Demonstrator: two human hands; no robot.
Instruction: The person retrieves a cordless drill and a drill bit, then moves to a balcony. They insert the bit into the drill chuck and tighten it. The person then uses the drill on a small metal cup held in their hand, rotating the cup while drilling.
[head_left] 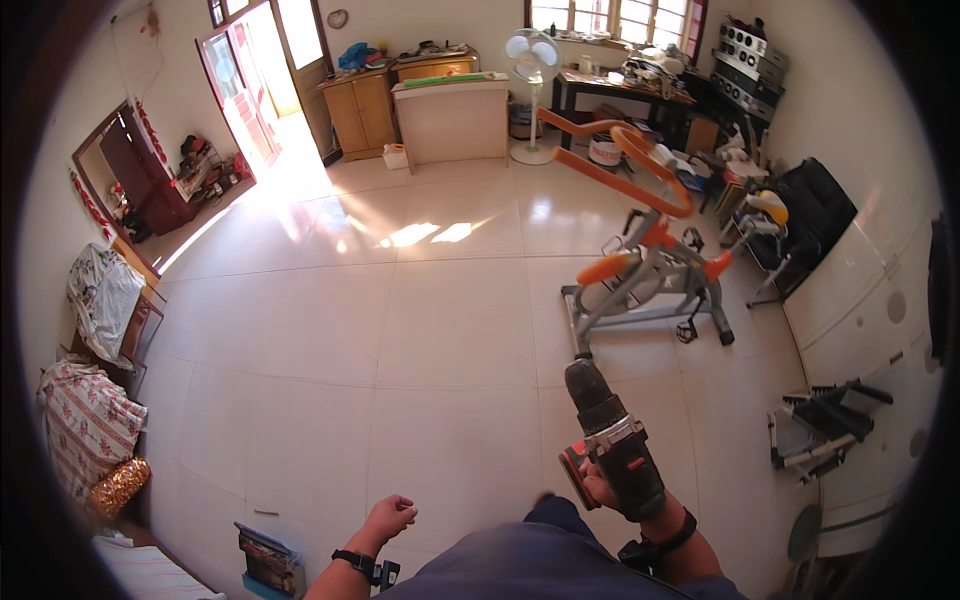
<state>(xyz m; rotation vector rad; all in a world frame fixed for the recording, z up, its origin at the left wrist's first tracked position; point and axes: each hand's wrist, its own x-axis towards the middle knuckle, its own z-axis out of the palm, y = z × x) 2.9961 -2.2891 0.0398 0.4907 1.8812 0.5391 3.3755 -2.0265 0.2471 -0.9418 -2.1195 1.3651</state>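
I have the right hand [600,487] clamped round the drill [615,445], in front of the body's right side, nose forward. The left hand's [391,517] fingers curl; I cannot tell whether they pinch anything. I'd carry it firmly, off the trigger, nose clear of the exercise bike [655,275].

Daylight pours through the doorway [280,75], blown out to white, and through the window [590,18], throwing glaring patches toward the far edge of the tiled floor [450,320]. Nearer, light is soft and even. Fisheye distortion bends the walls [850,110]; black vignetting swallows the corners.
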